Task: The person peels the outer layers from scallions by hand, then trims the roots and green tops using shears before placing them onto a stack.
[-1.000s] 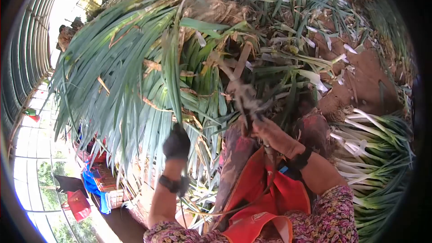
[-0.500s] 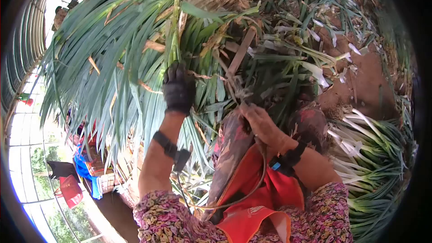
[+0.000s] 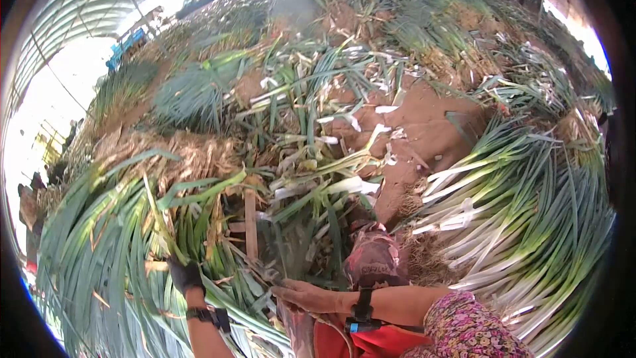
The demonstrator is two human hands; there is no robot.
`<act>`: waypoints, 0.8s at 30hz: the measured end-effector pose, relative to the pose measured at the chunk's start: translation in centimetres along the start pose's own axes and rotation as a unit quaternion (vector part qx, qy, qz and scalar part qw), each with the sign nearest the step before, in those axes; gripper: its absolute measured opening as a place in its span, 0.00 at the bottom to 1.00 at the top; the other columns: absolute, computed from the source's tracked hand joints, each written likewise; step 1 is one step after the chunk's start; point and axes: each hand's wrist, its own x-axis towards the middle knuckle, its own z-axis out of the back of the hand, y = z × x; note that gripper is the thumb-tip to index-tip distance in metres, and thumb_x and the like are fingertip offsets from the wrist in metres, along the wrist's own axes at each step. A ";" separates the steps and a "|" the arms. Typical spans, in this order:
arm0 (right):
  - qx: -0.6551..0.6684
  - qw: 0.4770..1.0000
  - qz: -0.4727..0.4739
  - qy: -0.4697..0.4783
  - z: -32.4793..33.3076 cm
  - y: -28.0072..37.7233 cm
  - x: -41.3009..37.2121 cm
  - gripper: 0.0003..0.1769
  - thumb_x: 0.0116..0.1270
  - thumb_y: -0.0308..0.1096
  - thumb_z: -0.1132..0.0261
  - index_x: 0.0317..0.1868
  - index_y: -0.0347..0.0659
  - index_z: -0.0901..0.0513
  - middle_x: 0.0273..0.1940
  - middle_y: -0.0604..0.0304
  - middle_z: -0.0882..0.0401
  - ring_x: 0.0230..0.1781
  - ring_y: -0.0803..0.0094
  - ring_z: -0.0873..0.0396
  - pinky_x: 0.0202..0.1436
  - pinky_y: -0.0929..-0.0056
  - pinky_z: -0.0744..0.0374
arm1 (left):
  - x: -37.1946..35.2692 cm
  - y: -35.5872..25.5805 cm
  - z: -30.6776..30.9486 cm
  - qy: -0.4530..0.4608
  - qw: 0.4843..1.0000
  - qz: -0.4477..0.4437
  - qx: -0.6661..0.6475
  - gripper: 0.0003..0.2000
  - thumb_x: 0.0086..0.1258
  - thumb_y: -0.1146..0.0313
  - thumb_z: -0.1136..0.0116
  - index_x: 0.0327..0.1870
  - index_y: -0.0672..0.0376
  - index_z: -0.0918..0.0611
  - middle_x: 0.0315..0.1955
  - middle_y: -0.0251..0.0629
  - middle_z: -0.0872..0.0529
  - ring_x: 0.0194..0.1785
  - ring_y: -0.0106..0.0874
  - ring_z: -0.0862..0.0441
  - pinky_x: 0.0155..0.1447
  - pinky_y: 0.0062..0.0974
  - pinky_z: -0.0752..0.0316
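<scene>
So over on the left there was a huge heap of leafy leeks (image 3: 86, 258), long green tops hanging down toward the bottom of the view and a shaggy mat of roots (image 3: 179, 151) along the far edge. The left hand (image 3: 185, 276), in a dark glove, was right in those leaves, up against the lower end of one paler stalk (image 3: 157, 215). Couldn't tell if the fingers were clamped on it or just resting there, the glove's too small and dark. Black wristband (image 3: 205, 316) on that arm.

Next over, a wooden slat (image 3: 250, 222) stuck up out of the mess, with something grey and frayed (image 3: 265, 273) just below it. The bare right hand (image 3: 311, 296) lay sideways beside that, fingers stretched out and close together. Can't say whether it had hold of anything. Leaf scraps (image 3: 298, 189) were strewn beyond it.

Then came a camo-patterned knee (image 3: 376, 255), a bit of red apron (image 3: 391, 341), brown soil (image 3: 430, 119) further out, and a flowery sleeve (image 3: 474, 328). Far right was a big spread of leeks with bare white stems (image 3: 523, 225), roots facing the knee.
</scene>
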 end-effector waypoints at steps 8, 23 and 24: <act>-0.287 0.917 0.276 -0.023 1.8 -7.6 1.6 0.21 0.74 0.49 0.54 0.36 0.38 0.31 0.30 0.58 0.35 0.34 0.67 0.35 0.39 0.66 0.33 | -9.9 2.1 6.2 0.285 0.793 0.130 -0.523 0.31 0.52 0.75 0.40 0.62 0.58 0.30 0.41 0.36 0.19 0.38 0.29 0.20 0.41 0.27 0.23; -0.341 0.938 -0.005 0.064 -5.1 -3.9 -1.6 0.28 0.70 0.56 0.52 0.36 0.35 0.28 0.32 0.41 0.24 0.36 0.43 0.25 0.41 0.57 0.29 | -15.1 -1.0 9.6 0.170 0.744 0.215 -0.609 0.23 0.59 0.75 0.39 0.57 0.61 0.27 0.42 0.33 0.20 0.40 0.24 0.25 0.45 0.22 0.28; -0.349 0.935 -0.004 0.055 -5.3 -3.8 -1.4 0.28 0.70 0.56 0.52 0.37 0.35 0.28 0.32 0.41 0.24 0.36 0.43 0.25 0.41 0.56 0.29 | -15.2 -0.9 9.5 0.179 0.735 0.215 -0.617 0.23 0.59 0.75 0.39 0.57 0.61 0.28 0.42 0.32 0.20 0.40 0.24 0.25 0.45 0.22 0.28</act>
